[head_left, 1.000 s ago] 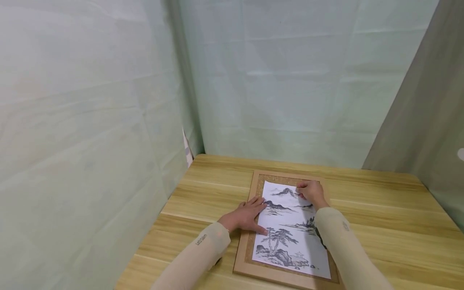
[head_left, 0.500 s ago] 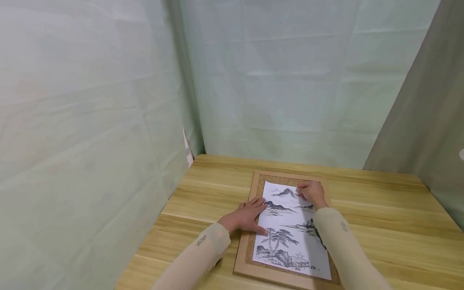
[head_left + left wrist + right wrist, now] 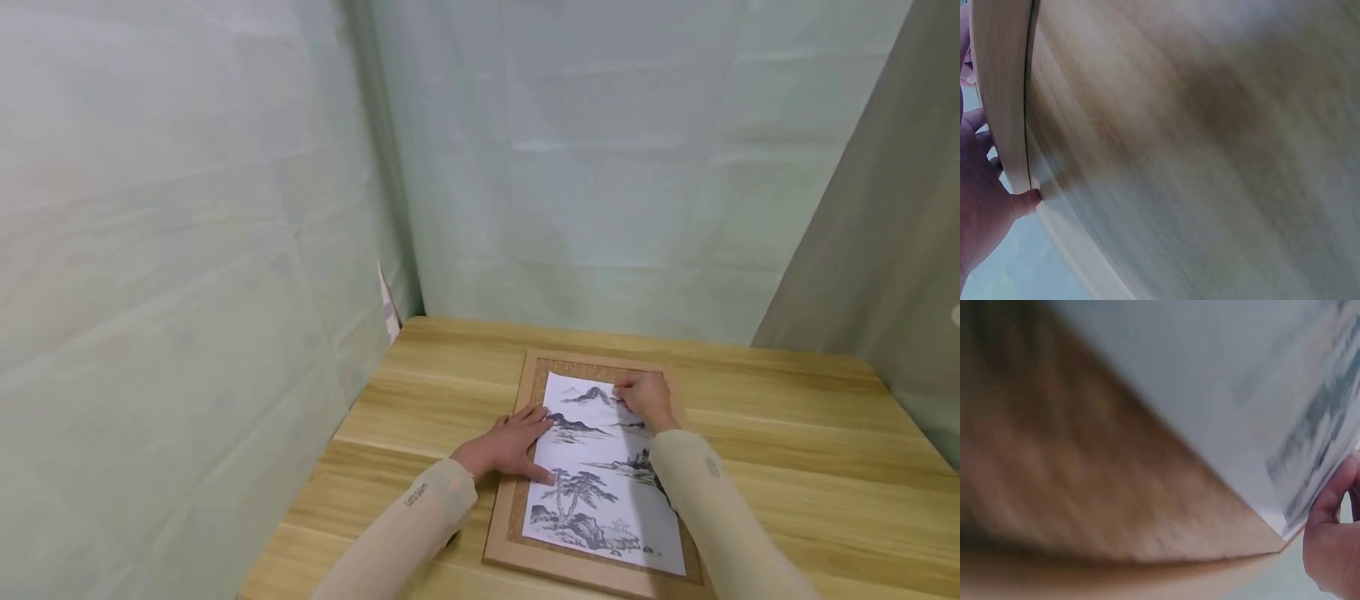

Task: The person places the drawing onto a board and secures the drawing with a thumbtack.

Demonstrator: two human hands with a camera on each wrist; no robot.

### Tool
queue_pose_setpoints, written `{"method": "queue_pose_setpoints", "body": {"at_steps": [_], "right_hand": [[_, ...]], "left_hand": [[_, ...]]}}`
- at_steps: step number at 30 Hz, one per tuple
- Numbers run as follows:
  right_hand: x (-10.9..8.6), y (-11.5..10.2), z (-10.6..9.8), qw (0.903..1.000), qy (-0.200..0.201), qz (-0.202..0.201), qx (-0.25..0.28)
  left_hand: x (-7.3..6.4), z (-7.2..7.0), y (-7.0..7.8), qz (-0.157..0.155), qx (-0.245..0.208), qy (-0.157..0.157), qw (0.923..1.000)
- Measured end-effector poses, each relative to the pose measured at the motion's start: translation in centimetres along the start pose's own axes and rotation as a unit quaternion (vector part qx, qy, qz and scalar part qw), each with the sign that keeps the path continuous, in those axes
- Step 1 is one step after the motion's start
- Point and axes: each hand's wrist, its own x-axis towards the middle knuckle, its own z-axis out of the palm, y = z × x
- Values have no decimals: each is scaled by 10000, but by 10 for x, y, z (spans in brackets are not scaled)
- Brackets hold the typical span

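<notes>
A white sheet of paper [image 3: 581, 454] printed with an ink landscape of mountains and pines lies in a tan wooden frame [image 3: 501, 521]. Brown patterned backing [image 3: 581, 370] shows around the sheet. My left hand [image 3: 513, 446] rests with spread fingers over the frame's left border, its fingertips on the sheet's left edge. At the top right of the sheet, my right hand [image 3: 645, 400] pinches the paper, hiding that corner in the head view. The right wrist view shows the paper [image 3: 1210, 412] slanting over the backing [image 3: 1116, 487], with the right hand's thumb and fingers [image 3: 1329, 500] at its edge.
The frame lies on a wood-grain table [image 3: 420, 400]. Pale cloth sheets [image 3: 585, 167] hang behind and to the left, close to the table's edges. A darker grey curtain [image 3: 847, 250] hangs at the right.
</notes>
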Motion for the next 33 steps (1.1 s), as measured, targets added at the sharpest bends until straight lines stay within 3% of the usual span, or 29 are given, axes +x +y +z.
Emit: {"method": "queue_pose_setpoints", "body": {"at_steps": [9,21,26,29,33], "right_hand": [[4,11,1,9955,-84,153,934],[7,15,0,9943,-98,344,1007],[5,13,-1,9976,-18,243,641],[5,9,-1,9997,41,-219,-34],[6,7,1,9938,92,-856,-708]], "left_hand": [[0,1,-2,-22,-8,40,10000],[4,6,-1,-70,-16,12,10000],[5,6,1,-28,-25,2,10000],[5,4,2,-23,-50,-11,10000],[2,0,3,-36,-108,-17,9999]]}}
